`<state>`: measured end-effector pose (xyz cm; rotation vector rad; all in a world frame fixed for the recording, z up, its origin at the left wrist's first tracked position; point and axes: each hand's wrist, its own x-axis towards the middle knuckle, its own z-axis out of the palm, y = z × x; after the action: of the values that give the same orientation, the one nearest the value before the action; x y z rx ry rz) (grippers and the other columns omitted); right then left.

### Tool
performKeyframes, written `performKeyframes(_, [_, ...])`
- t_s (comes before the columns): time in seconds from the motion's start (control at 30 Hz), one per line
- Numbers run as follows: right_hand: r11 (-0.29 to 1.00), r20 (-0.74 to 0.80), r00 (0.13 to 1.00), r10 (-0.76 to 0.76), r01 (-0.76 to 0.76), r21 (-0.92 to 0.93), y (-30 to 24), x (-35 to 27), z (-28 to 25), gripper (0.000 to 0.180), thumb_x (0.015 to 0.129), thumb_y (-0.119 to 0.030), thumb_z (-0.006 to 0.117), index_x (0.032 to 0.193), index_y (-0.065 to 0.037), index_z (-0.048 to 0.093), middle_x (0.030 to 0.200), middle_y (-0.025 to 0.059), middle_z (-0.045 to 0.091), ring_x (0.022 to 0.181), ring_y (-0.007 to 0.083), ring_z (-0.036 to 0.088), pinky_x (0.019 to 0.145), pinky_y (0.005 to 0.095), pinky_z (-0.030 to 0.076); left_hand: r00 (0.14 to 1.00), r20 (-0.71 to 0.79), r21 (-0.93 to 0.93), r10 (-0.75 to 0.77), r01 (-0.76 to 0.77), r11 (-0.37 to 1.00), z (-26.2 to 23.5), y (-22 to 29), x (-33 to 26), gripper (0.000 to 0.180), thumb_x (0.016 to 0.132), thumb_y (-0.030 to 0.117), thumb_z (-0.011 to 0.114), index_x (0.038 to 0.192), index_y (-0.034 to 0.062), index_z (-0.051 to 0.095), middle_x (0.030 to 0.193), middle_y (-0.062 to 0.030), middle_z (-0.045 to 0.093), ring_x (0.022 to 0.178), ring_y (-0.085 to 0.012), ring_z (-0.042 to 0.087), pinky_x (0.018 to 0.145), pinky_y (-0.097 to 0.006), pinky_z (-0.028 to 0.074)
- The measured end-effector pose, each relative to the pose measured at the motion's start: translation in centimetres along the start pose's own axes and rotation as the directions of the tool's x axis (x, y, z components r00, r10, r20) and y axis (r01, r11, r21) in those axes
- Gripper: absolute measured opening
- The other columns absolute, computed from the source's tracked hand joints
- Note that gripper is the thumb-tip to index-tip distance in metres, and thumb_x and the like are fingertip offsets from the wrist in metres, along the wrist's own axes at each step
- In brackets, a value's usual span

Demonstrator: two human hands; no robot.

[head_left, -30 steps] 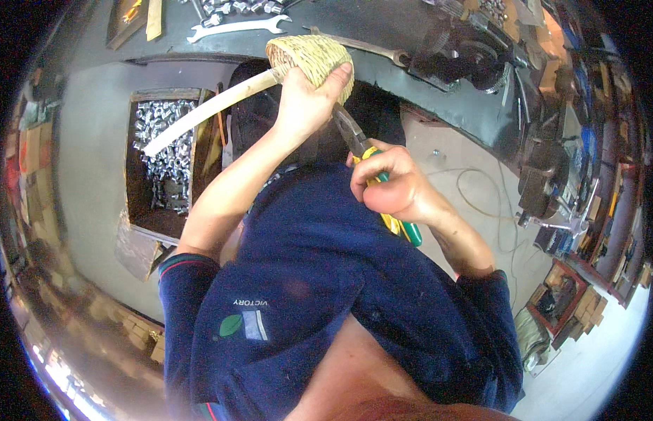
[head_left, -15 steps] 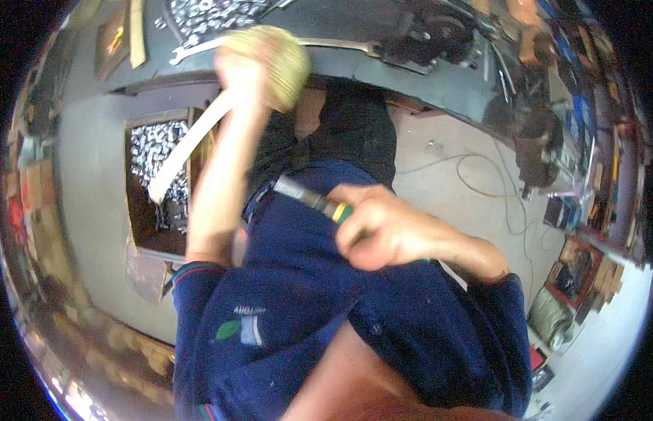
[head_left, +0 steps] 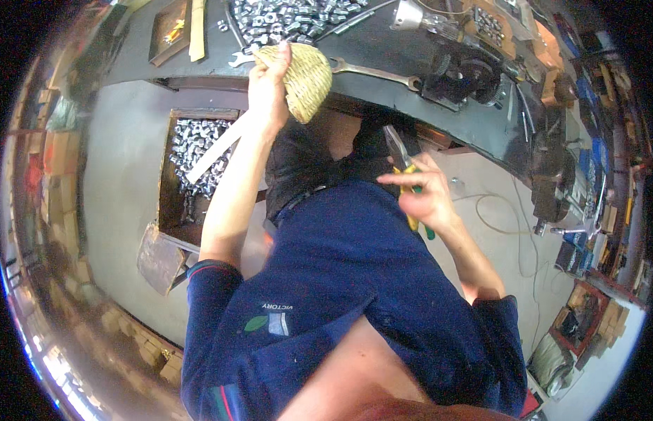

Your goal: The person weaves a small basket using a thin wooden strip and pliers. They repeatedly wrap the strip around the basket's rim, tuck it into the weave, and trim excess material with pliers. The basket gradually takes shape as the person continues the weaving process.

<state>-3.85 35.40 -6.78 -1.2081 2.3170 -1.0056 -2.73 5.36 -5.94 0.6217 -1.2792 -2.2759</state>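
Up by the bench edge, my left hand (head_left: 269,91) grips a curved, yellowish woven piece (head_left: 310,83) that looks like plaited straw, thumb along its rim. A pale flat strip (head_left: 215,152) hangs from it past my wrist. My right hand (head_left: 426,191), in front of my right side, is closed around a pair of pliers (head_left: 403,158) with yellow and green handles. The jaws point up and away from me, toward the bench, and the index finger sticks out sideways. A wrench (head_left: 375,73) lies on the bench, partly hidden behind the woven piece.
A heap of metal nuts (head_left: 284,21) covers part of the dark bench (head_left: 158,69). Below it stands a wooden box (head_left: 165,189) of similar metal parts. Dark machinery (head_left: 474,74) sits on the bench at right. A cable (head_left: 484,210) loops over the floor.
My right hand has swung right and away from my belly, turning the pliers from pointing left to pointing up. My left hand with the woven piece sits slightly right and lower in view.
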Motion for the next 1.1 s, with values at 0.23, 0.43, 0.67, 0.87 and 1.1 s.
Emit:
performKeyframes(0.23, [0.835,0.174,0.984,0.026,-0.117,0.537,2.1,3.4,-0.8,0.065,0.071,-0.054,0.066,0.109,-0.002,0.065,0.104,0.0091,0.065,0.099,0.0161,0.059,0.088,0.0278,0.043,0.987,0.104,-0.025,-0.124,0.127,0.992,0.6,0.2,-0.8,0.035,0.085,0.026,0.064,0.103,-0.0032,0.059,0.096,-0.0099,0.065,0.086,-0.0188,0.063,0.078,-0.032,0.050])
performKeyframes(0.43, [0.625,-0.104,0.991,-0.083,0.133,0.769,0.1,3.7,2.5,0.077,0.072,-0.016,0.070,0.139,-0.009,0.035,0.120,0.0180,0.056,0.086,0.0163,0.059,0.070,0.0232,0.045,0.959,0.125,0.110,-0.254,0.241,0.964,0.2,0.2,-1.5,0.036,0.082,0.020,0.063,0.106,-0.0062,0.059,0.101,-0.0117,0.065,0.092,-0.0215,0.063,0.085,-0.032,0.048])
performKeyframes(0.67, [0.313,0.310,0.938,0.156,-0.345,0.885,1.4,3.9,1.8,0.095,0.058,-0.043,0.079,0.132,0.003,0.040,0.106,0.0170,0.059,0.049,0.0053,0.043,0.043,0.0194,0.030,0.935,0.236,0.202,-0.267,0.221,0.954,-0.1,0.4,-1.9,0.038,0.082,0.018,0.064,0.107,-0.0092,0.058,0.101,-0.0147,0.064,0.093,-0.0221,0.062,0.086,-0.031,0.047])
performKeyframes(0.87, [0.397,0.485,0.835,0.262,-0.551,0.734,0.3,6.8,-2.5,0.071,0.067,-0.031,0.063,0.125,0.006,0.047,0.103,0.0196,0.061,0.045,0.0029,0.040,0.039,0.0165,0.026,0.989,0.149,0.128,-0.012,-0.007,0.992,1.1,1.2,-3.5,0.029,0.085,0.013,0.064,0.107,-0.0058,0.061,0.094,-0.0093,0.067,0.084,-0.0127,0.062,0.077,-0.024,0.047])
performKeyframes(1.1, [0.477,0.614,0.788,0.051,-0.559,0.678,-5.0,9.0,-3.8,0.067,0.067,-0.032,0.073,0.120,0.003,0.053,0.093,0.0119,0.065,0.059,0.0057,0.053,0.052,0.0177,0.041,0.962,0.066,0.168,0.264,-0.272,0.948,1.6,1.3,-4.3,0.023,0.086,0.014,0.065,0.102,-0.0028,0.064,0.096,-0.0063,0.065,0.085,-0.0104,0.058,0.079,-0.025,0.045])
